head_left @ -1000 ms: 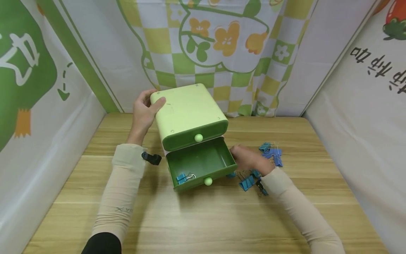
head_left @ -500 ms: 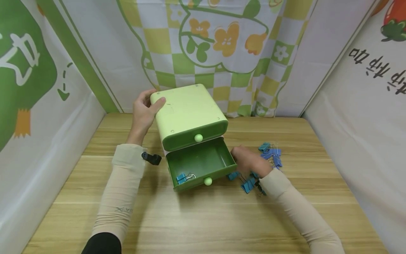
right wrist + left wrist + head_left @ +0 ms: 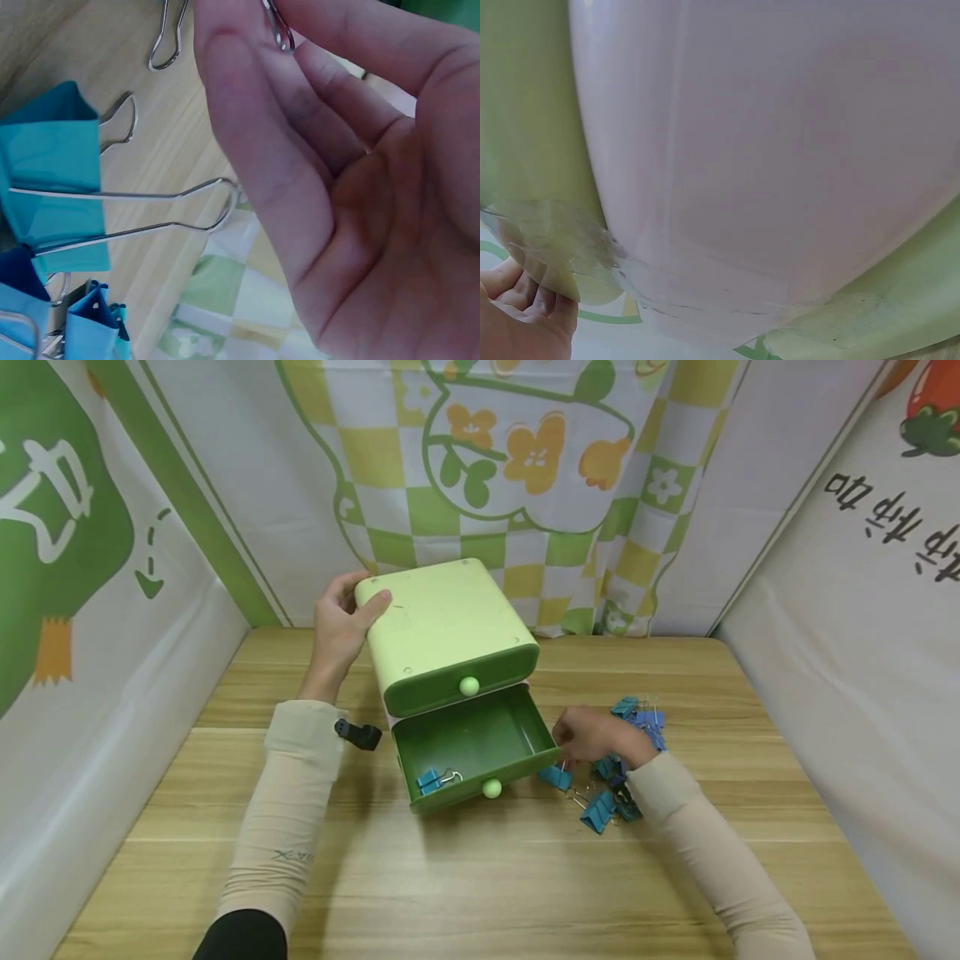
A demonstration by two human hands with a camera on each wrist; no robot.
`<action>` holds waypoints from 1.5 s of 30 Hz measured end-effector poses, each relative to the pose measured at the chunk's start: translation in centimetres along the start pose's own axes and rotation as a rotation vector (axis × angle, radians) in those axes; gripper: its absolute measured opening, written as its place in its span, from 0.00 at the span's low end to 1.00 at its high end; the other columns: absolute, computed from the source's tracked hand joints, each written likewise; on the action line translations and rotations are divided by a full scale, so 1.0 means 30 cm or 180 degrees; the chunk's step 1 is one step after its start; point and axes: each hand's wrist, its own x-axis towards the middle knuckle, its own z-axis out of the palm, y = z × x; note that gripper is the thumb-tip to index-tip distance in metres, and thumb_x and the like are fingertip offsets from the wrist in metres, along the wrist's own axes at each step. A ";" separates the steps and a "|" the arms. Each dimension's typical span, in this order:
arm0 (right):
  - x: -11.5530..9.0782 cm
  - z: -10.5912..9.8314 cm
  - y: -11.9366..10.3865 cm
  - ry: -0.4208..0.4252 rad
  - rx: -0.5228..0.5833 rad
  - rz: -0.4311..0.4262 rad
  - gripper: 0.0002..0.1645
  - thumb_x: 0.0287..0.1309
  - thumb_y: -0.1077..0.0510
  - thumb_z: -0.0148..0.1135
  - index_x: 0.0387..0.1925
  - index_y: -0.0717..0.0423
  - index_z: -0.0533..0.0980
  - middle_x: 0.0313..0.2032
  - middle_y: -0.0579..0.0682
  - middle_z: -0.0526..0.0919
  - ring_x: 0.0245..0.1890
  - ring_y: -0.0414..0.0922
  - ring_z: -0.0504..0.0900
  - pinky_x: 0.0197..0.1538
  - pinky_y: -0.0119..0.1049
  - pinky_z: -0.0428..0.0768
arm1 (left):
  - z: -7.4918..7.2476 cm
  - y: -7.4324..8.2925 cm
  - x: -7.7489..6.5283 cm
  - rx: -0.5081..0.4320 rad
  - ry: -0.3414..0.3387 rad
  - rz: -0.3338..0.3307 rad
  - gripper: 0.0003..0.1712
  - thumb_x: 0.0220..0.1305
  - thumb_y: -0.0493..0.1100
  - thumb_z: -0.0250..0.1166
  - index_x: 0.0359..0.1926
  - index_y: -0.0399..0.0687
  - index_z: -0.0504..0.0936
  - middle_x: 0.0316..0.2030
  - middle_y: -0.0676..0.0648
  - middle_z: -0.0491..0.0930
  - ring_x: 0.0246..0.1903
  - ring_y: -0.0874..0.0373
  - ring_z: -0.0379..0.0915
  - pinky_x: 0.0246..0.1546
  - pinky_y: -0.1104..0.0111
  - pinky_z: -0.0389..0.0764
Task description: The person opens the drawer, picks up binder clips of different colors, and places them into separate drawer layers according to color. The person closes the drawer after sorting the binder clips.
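In the head view, my left hand [image 3: 339, 628] grips the rear left corner of a light-green desktop drawer unit [image 3: 450, 614], thumb on its top. The left wrist view shows those fingers at the unit's taped back edge. Its lower drawer [image 3: 480, 739] is pulled out; a blue binder clip [image 3: 430, 781] lies inside near the front. Right of the drawer, my right hand [image 3: 592, 735] has its fingers curled. In the right wrist view a wire loop [image 3: 279, 30] of a binder clip sits pinched between the fingers; the clip's body is hidden there.
Several blue and teal binder clips lie on the wooden table right of the drawer, among them a blue clip [image 3: 598, 812] and a purple-blue clip [image 3: 651, 722]. The upper drawer [image 3: 442, 681] is closed. A patterned curtain [image 3: 525, 552] hangs behind the unit.
My right hand has shifted slightly, uncovering more of the clips below it. The teal clip nearest the front has slid forward and to the right. My left hand and the drawer unit stay still.
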 end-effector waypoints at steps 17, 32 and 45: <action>-0.029 -0.044 0.082 0.0259 0.1275 0.0102 0.12 0.75 0.68 0.57 0.48 0.72 0.84 0.37 0.59 0.91 0.35 0.48 0.91 0.49 0.50 0.91 | 0.002 0.000 -0.002 0.0007 0.0029 -0.0010 0.35 0.68 0.51 0.72 0.71 0.44 0.74 0.63 0.45 0.78 0.58 0.59 0.75 0.57 0.73 0.79; -0.080 -0.134 0.062 0.0952 0.1889 0.0291 0.18 0.77 0.63 0.58 0.58 0.73 0.80 0.46 0.63 0.91 0.44 0.49 0.92 0.52 0.41 0.90 | 0.001 -0.006 0.003 0.0000 0.0011 -0.0024 0.37 0.69 0.52 0.72 0.72 0.43 0.73 0.64 0.45 0.77 0.60 0.57 0.75 0.60 0.72 0.78; -0.153 -0.186 -0.031 0.1083 0.2065 0.0153 0.20 0.74 0.59 0.64 0.58 0.71 0.81 0.42 0.56 0.93 0.43 0.48 0.93 0.49 0.38 0.90 | 0.001 -0.002 0.001 -0.0053 0.0001 -0.0019 0.38 0.68 0.51 0.72 0.72 0.40 0.72 0.61 0.47 0.78 0.57 0.58 0.75 0.55 0.75 0.79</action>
